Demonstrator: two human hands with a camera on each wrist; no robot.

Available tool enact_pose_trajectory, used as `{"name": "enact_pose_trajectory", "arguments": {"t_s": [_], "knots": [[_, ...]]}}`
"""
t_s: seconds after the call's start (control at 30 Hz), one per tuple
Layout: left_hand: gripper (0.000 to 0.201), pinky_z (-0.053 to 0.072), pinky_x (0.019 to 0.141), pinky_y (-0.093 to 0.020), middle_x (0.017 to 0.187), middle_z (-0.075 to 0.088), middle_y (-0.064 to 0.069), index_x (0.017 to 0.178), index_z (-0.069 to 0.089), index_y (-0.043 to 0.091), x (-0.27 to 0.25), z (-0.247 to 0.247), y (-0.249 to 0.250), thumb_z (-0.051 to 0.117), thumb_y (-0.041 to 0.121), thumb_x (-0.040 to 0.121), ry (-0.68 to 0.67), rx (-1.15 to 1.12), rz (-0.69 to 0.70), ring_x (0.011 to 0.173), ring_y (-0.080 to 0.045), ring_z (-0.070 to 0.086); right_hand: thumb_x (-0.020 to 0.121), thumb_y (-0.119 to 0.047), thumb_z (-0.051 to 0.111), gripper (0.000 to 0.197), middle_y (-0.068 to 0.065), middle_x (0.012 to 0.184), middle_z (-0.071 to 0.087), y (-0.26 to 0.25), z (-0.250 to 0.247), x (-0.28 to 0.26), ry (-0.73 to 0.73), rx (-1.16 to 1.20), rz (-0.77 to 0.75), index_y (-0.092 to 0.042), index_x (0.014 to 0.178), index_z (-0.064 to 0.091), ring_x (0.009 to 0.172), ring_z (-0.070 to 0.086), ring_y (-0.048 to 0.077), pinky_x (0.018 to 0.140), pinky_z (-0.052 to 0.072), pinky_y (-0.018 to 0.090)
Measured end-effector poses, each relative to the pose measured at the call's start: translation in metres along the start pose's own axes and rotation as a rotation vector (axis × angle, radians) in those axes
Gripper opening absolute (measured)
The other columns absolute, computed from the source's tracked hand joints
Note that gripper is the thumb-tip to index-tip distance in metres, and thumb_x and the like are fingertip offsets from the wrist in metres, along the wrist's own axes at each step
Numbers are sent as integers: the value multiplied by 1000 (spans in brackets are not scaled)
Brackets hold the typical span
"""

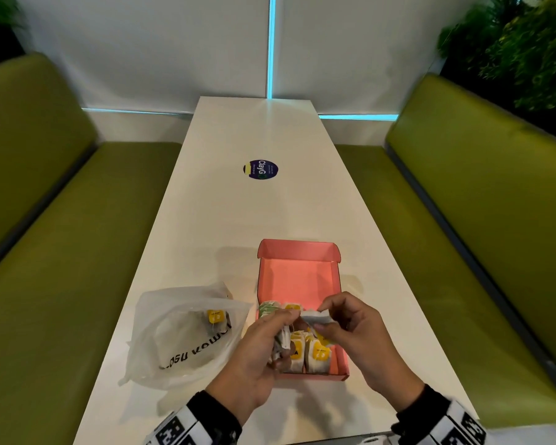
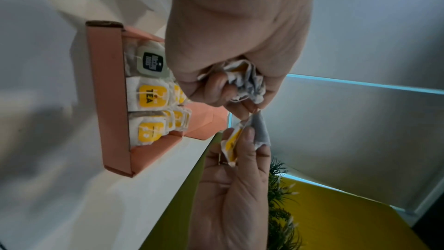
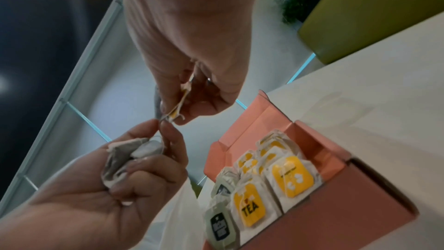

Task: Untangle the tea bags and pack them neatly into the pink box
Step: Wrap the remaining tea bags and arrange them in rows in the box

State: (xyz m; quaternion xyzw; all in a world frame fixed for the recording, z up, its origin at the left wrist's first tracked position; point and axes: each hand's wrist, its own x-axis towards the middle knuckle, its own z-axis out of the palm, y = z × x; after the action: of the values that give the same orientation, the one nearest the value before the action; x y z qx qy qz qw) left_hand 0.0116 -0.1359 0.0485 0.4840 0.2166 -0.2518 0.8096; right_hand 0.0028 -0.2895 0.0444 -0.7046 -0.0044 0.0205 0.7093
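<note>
A: Nearest the lower edge of the head view, what are the hands doing?

B: The left hand [image 1: 257, 351] has its fingers [image 3: 149, 170] curled round a crumpled clump of tea bags [image 2: 245, 81], white paper with grey shading and a bit of yellow showing. The right hand [image 1: 363, 342] pinches a single tea bag [image 2: 254, 130] between thumb and fingers [image 2: 250, 140], together with its yellow tag [image 2: 233, 140]. The two hands nearly touch over the near end of the box; a thin string may run between them, though the blur makes that hard to tell.

A: And just beyond them?

B: The pink box [image 1: 342, 358] sits open on the white counter [image 1: 270, 213], right of centre in the frame, its lid flap [image 1: 297, 250] standing up at the far end. The near half holds packed tea bags [image 3: 250, 204] standing in rows: white sachets with rounded yellow tags, one reading "TEA", and a row with pale green tags [image 3: 218, 225] bearing a dark label. The far half shows bare pink floor.

A: To the left?

B: A translucent white plastic bag [image 1: 174, 335] with black lettering, lying near the box, with at least one yellow-tagged tea bag [image 1: 215, 316] inside.

A: Farther up?

B: A round dark sticker [image 1: 260, 169] mid-counter, and green benches [image 1: 463, 220] on either side.
</note>
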Motion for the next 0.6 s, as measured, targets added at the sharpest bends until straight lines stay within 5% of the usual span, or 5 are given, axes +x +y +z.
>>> {"name": "enact_pose_trajectory", "arguments": {"t_s": [0.2, 0.33, 0.47, 0.6], "knots": [[20, 18, 33, -15, 54, 48, 2, 65, 61, 15, -1, -1, 0, 61, 12, 84, -19, -41, 10, 37, -8, 33, 71, -8, 75, 18, -4, 65, 51, 1, -3, 1, -65, -165, -24, -22, 75, 66, 63, 43, 10, 60, 40, 22], [21, 20, 33, -15, 54, 50, 4, 65, 60, 16, -4, 1, -1, 60, 12, 85, -22, -14, 50, 38, -7, 34, 77, -5, 71, 27, 14, 73, 55, 3, -3, 2, -60, -295, -67, -31, 82, 65, 62, 43, 10, 62, 39, 25], [33, 19, 34, -16, 52, 45, 4, 54, 65, 19, -5, 1, -1, 60, 14, 86, -6, 25, 65, 41, -7, 33, 74, -13, 66, 19, -5, 79, 63, 0, 0, -2, -107, -404, -181, -30, 80, 69, 60, 49, 7, 58, 38, 13], [20, 18, 38, -16, 50, 43, 4, 66, 59, 17, -7, 2, 0, 60, 14, 86, 0, 72, 85, 41, -7, 33, 71, -6, 65, 30, -8, 83, 63, 2, -3, -1, -99, -494, -199, -34, 80, 70, 64, 54, 12, 59, 38, 10]]}}
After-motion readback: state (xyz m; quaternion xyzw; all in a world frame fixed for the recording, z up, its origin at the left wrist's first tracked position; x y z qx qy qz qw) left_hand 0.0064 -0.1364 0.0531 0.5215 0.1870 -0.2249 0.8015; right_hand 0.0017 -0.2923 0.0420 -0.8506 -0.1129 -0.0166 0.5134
